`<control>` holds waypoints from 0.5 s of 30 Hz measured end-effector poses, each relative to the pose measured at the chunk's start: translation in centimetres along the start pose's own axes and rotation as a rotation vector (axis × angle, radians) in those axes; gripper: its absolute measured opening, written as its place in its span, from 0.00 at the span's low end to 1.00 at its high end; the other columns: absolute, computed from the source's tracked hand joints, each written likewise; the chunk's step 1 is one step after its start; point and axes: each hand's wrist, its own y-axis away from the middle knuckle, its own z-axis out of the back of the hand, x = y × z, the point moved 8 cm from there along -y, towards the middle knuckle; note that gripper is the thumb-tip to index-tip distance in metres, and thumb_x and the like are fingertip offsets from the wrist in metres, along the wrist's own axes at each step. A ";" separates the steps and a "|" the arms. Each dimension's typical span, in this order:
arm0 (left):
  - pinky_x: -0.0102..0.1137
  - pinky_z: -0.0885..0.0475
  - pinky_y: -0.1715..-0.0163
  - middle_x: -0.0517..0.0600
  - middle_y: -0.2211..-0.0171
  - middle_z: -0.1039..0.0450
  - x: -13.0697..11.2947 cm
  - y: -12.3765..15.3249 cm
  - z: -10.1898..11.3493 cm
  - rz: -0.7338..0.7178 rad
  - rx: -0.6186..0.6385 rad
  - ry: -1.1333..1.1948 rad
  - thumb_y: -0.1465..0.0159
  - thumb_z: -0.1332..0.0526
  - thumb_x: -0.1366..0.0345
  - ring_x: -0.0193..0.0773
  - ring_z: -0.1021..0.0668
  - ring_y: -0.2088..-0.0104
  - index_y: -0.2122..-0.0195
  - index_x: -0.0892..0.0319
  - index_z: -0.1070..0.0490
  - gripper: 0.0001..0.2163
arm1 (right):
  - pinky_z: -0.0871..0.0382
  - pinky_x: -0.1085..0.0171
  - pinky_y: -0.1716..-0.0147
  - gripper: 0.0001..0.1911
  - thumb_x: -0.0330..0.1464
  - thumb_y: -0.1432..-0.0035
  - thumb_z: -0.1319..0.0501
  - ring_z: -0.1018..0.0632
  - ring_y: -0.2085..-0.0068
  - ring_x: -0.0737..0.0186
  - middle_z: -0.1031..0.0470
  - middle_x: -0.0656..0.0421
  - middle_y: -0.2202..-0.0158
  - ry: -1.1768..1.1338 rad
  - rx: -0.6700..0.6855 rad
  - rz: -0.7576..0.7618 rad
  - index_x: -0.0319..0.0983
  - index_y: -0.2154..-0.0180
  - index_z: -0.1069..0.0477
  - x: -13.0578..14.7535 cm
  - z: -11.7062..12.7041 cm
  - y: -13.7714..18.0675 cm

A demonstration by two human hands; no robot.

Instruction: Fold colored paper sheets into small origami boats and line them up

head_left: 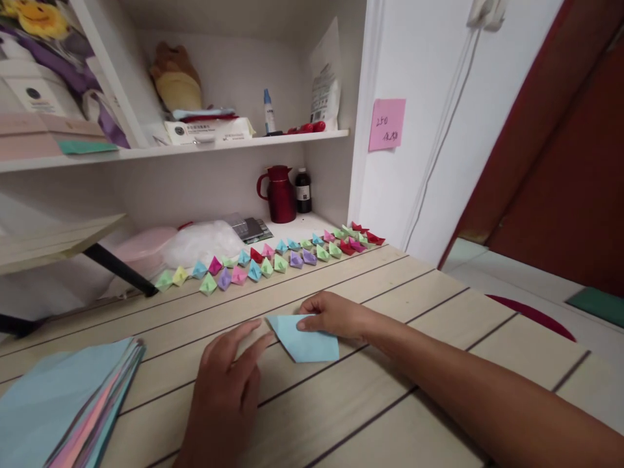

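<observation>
A folded piece of light blue paper [312, 344] lies at the middle of the wood-striped table. My right hand [334, 316] grips its upper edge, with the thumb on top and the fingers behind. Just left of the paper is my left hand [229, 367], its fingers apart and holding nothing. Its fingertips come close to the paper's left corner; whether they touch it I cannot tell. Beyond both hands, several small folded paper boats [254, 270] in green, blue, pink, purple, yellow and red stand in two rows along the table's back.
A stack of coloured paper sheets [63, 383] sits at the lower left. Behind the boats are a plastic bag [202, 246], a red jug [281, 195] and a dark bottle [303, 192]. A black-legged wooden stand [63, 240] rises at the left. The table's right edge [468, 288] drops to the floor.
</observation>
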 end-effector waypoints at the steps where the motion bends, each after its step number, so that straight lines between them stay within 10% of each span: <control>1: 0.41 0.37 0.45 0.53 0.45 0.29 -1.1 -0.1 -0.4 -0.103 0.033 -0.034 0.38 0.46 0.75 0.43 0.29 0.44 0.51 0.52 0.26 0.18 | 0.41 0.69 0.76 0.07 0.34 0.52 0.34 0.33 0.76 0.69 0.32 0.64 0.78 0.098 0.002 0.017 0.36 0.72 0.27 0.0 0.1 -0.1; 8: 0.44 0.44 0.39 0.46 0.41 0.31 -2.7 0.5 -4.7 -0.260 0.374 -0.144 0.35 0.46 0.70 0.42 0.32 0.40 0.48 0.50 0.29 0.16 | 0.40 0.68 0.71 0.06 0.34 0.47 0.36 0.30 0.70 0.65 0.27 0.62 0.73 0.553 0.009 0.156 0.39 0.67 0.24 1.5 -0.6 0.3; 15: 0.46 0.34 0.45 0.51 0.39 0.34 -0.5 1.5 -6.5 -0.035 0.630 -0.169 0.33 0.48 0.66 0.45 0.30 0.41 0.42 0.54 0.34 0.19 | 0.36 0.68 0.75 0.20 0.46 0.39 0.44 0.32 0.72 0.66 0.32 0.61 0.71 0.043 0.049 0.015 0.41 0.52 0.29 0.7 0.2 0.4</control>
